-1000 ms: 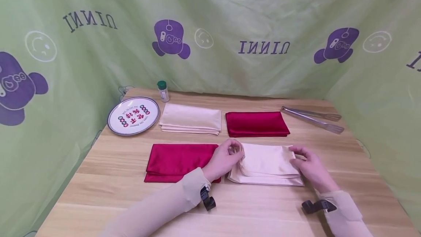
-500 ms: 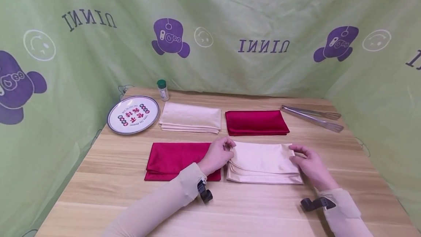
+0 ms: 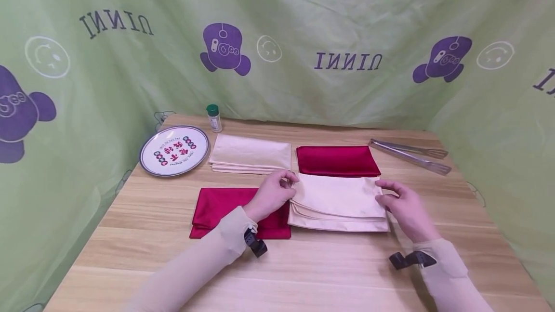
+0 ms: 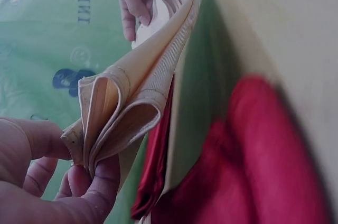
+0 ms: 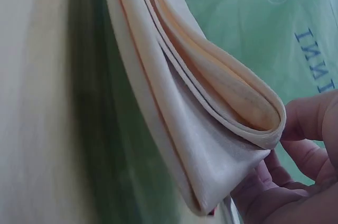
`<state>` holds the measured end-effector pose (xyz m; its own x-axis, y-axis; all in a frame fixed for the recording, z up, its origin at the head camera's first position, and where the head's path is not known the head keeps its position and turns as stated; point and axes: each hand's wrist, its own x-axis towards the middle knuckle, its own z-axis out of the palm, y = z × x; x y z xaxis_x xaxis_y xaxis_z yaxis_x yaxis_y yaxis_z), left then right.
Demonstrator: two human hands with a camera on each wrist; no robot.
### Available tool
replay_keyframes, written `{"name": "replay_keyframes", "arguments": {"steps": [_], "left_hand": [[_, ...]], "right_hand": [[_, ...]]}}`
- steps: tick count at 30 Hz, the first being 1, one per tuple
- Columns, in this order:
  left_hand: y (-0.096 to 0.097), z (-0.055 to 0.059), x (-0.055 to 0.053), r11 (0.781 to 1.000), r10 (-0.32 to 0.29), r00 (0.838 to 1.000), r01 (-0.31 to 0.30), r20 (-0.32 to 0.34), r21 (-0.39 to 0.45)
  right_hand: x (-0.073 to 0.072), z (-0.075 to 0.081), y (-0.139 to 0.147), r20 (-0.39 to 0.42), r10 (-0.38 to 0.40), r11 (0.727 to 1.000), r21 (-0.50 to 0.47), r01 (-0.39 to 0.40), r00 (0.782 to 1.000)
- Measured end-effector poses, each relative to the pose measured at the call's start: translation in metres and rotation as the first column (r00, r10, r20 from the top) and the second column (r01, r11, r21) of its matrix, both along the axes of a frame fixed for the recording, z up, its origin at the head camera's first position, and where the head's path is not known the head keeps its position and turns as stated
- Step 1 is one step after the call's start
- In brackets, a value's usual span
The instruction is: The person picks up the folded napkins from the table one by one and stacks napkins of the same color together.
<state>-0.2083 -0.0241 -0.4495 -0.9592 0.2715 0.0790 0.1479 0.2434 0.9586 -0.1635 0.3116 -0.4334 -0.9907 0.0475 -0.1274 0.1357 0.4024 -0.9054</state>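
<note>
A folded cream satin cloth (image 3: 338, 199) is held up off the table between both hands. My left hand (image 3: 272, 194) pinches its far left corner, thumb and fingers on the stacked layers, as the left wrist view shows. At the opposite end my right hand (image 3: 405, 208) pinches the far right corner. In the right wrist view the cloth's layers (image 5: 195, 113) hang in loose folds from the fingers. Below the left forearm lies a folded red satin cloth (image 3: 225, 206), partly covered by the hand. Behind the held cloth is a second folded red cloth (image 3: 338, 160).
Another folded cream cloth (image 3: 251, 153) lies at the back, beside a white plate (image 3: 173, 150) with red lettering. A green-capped shaker (image 3: 214, 118) stands behind them. Metal tongs (image 3: 409, 155) lie at the back right. A green curtain (image 3: 277, 90) surrounds the wooden table (image 3: 303, 273).
My left hand first slid left along the cream cloth's edge to its corner. Then both hands lifted the cloth and moved it slightly left and away from me.
</note>
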Motion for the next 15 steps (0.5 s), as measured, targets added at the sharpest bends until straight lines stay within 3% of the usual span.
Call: {"name": "replay_keyframes", "arguments": {"steps": [8,15], "left_hand": [[-0.046,0.015,-0.019,0.991,0.093,0.995,-0.097,0.044,0.091],[-0.096,0.025,-0.045,0.982,0.179,0.983,-0.181,0.029,0.056]], "right_hand": [[-0.03,0.006,-0.044,-0.035,0.03,0.996,-0.079,-0.033,0.999],[-0.069,0.006,-0.097,-0.076,0.013,0.986,-0.166,-0.025,0.997]]}}
